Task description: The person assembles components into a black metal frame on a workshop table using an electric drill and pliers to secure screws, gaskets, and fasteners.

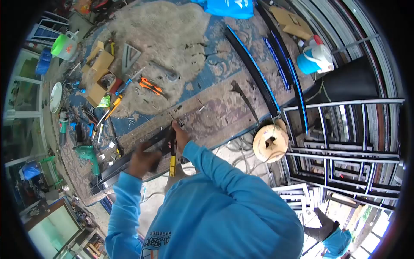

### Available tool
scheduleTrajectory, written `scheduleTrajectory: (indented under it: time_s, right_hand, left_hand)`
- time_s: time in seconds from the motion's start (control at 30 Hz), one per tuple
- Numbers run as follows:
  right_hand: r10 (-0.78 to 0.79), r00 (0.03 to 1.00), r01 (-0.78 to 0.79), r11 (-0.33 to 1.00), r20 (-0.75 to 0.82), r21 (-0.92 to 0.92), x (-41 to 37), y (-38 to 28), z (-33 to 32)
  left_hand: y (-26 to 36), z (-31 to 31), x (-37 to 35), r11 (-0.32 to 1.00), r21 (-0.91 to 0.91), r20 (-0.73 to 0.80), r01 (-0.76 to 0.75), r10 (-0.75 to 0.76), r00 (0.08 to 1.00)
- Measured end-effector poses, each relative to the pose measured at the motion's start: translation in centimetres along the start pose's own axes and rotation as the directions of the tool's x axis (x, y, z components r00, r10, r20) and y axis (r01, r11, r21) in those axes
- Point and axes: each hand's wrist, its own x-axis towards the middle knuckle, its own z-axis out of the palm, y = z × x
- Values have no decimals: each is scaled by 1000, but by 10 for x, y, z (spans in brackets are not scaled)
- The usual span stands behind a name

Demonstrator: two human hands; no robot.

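A long black profile strip (125, 166) lies slantwise along the near edge of the worktable. My right hand (180, 138) grips its far right end, with the thumb over the top. Just below that hand, a tool with a yellow and black handle (173, 166) points down toward my body; its upper part runs up beside my fingers. My left hand (144, 162) is over the middle of the strip, its fingers smeared by motion. Both sleeves are light blue.
A green drill (87, 157), orange-handled pliers (151, 86), a metal square (130, 58) and cardboard boxes (100, 62) lie on the worktable (202, 88). Black strips (254, 71), a tape roll (270, 143) and metal frames (345, 153) are rightward. Another person (338, 242) is at lower right.
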Motion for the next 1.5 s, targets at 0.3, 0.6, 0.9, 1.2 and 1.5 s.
scheduleTrajectory:
  time_s: [0.3, 0.6, 0.9, 1.2, 1.5]
  right_hand:
    - [-11, 1000, 12, 996, -16, 88, 24, 9, 0]
    - [60, 997, -75, 947, 58, 313, 26, 2, 4]
    - [-36, 998, 43, 987, -45, 158, 7, -6, 3]
    - [-69, 997, 64, 973, 14, 223, -9, -22, 21]
    - [-91, 995, 86, 991, -46, -102, 15, 1, 4]
  left_hand:
    - [-83, 70, 43, 871, 424, -313, 247, -115, 943]
    - [-39, 27, 23, 997, 62, -37, 36, -34, 999]
    - [-5, 44, 22, 763, 570, -63, 304, -328, 943]
    - [-110, 59, 44, 983, 97, -94, 158, -149, 984]
    - [6, 9, 24, 942, 213, 45, 259, -274, 961]
